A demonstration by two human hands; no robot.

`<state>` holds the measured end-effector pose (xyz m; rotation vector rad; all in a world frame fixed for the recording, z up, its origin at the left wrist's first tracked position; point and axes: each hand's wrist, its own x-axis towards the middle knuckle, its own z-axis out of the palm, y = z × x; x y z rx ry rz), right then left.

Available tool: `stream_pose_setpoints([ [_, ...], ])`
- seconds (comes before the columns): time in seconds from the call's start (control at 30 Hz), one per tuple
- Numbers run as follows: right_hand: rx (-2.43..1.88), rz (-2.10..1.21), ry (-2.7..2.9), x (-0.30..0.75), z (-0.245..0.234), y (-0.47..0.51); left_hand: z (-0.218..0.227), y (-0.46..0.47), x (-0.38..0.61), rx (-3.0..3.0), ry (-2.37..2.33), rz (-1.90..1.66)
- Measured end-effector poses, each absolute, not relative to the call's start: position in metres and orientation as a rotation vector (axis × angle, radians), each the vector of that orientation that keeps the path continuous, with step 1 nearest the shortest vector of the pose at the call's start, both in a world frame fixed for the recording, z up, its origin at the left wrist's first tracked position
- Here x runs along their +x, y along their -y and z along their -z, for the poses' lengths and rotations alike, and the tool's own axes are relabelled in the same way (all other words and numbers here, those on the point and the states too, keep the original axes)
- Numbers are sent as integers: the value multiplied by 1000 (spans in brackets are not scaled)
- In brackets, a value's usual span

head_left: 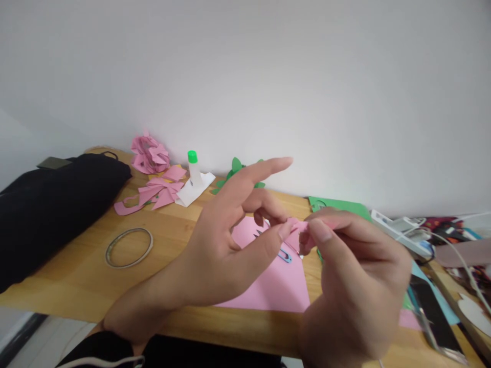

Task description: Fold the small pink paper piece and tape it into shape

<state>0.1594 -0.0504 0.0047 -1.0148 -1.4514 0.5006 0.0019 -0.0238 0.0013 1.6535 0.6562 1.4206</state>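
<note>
A small pink paper piece [299,227] is held above the wooden table [76,281], pinched from both sides. My left hand [226,240] grips its left end between thumb and a bent finger, index finger stretched out toward the wall. My right hand [353,286] pinches its right end with thumb and fingertips, fingers curled. Under the hands lies a pink paper sheet [276,286] with small blue scissors [284,254] partly hidden on it.
At the back left are a black bag [49,204], pink paper scraps [153,191], a crumpled pink paper flower [149,153], a green-capped glue bottle [194,168] and green paper leaves [236,166]. A tape ring [129,247] lies left. Green paper [341,205], cables and a phone [433,312] crowd the right.
</note>
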Motion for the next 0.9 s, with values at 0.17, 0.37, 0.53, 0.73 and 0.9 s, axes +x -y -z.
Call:
stream_pose_setpoints([
  [0.17,-1006,-515,1445,159,-4,50,-4,24,2,1635,-625,-1407],
  [0.37,-1004,-505,1458,159,-4,50,-6,26,5,1547,-626,-1411],
  [0.53,-1008,-521,1417,157,-8,51,-6,25,6,1452,-582,-1419],
  [0.73,-999,-534,1359,152,-10,52,-6,25,7,1308,-462,-1393],
  [0.9,-967,-530,1368,149,-11,53,-7,26,11,1116,-431,-1354],
])
